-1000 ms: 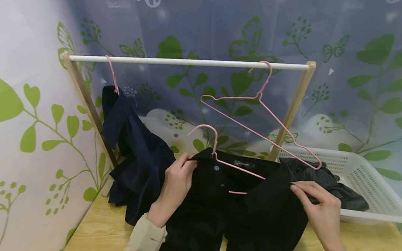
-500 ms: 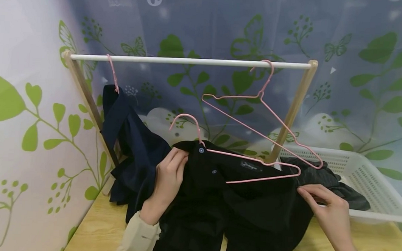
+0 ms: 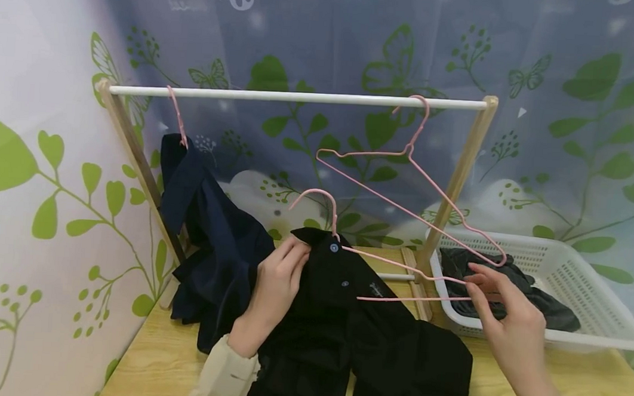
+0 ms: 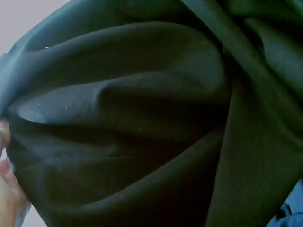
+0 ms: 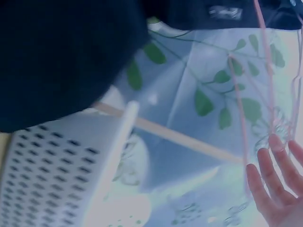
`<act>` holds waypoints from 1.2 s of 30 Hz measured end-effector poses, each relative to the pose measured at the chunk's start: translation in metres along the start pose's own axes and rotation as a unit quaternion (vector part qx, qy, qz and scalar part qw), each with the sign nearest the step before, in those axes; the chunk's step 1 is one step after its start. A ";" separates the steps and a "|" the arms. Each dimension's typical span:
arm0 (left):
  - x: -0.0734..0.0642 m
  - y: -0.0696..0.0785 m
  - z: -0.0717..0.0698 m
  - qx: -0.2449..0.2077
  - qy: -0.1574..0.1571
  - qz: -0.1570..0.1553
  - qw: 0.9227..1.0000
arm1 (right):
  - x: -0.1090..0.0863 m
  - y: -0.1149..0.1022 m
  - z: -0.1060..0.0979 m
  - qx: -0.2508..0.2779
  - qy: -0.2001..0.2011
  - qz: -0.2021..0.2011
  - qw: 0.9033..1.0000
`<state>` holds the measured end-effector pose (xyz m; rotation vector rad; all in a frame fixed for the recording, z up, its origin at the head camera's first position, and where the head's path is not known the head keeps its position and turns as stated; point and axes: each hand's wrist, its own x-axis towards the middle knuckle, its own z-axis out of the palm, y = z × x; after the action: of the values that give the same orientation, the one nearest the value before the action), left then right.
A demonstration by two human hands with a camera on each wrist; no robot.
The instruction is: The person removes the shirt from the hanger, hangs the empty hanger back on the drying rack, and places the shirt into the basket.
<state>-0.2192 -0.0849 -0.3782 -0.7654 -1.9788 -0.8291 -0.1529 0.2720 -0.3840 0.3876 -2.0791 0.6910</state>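
Note:
A black shirt [image 3: 395, 351] lies bunched on the table, its two front buttons facing up in the head view. At its collar, my left hand [image 3: 277, 279] pinches the cloth. A pink hanger [image 3: 384, 258] has its hook standing out of the collar, with part of its frame behind the placket. Its right end is outside the shirt, where my right hand [image 3: 512, 319] holds it between thumb and fingers. Folds of the black cloth [image 4: 123, 118] fill most of the left wrist view. In the right wrist view, fingers [image 5: 272, 184] meet the pink wires.
Behind stands a wooden rack with a white rod [image 3: 301, 98]. A navy garment [image 3: 212, 246] hangs at its left, a bare pink hanger [image 3: 416, 149] at its right. To the right, a white basket [image 3: 607, 303] holds dark clothing [image 3: 548, 306].
My right hand has let go of the shirt's right side and taken the hanger's right end. That side of the shirt has dropped. The left hand keeps the collar, shifting slightly.

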 end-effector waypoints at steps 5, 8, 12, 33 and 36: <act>-0.001 0.006 0.005 0.003 -0.021 0.008 1.000 | 0.013 -0.017 0.016 -0.021 0.014 -0.091 0.996; -0.002 0.009 0.007 0.009 -0.031 0.016 0.999 | 0.018 -0.025 0.025 -0.034 0.014 -0.143 0.989; -0.004 0.012 0.010 0.013 -0.039 0.026 0.999 | 0.020 -0.031 0.035 -0.042 0.023 -0.204 0.978; -0.008 0.001 0.004 0.010 -0.048 0.033 0.998 | 0.020 -0.025 0.014 0.015 0.103 -0.186 0.977; -0.008 -0.005 0.000 0.017 -0.030 0.030 0.999 | 0.023 -0.021 -0.003 0.008 0.130 -0.162 0.978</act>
<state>-0.2189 -0.0898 -0.3864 -0.8349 -2.0083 -0.7423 -0.1532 0.2564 -0.3566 0.5960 -1.7132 0.5313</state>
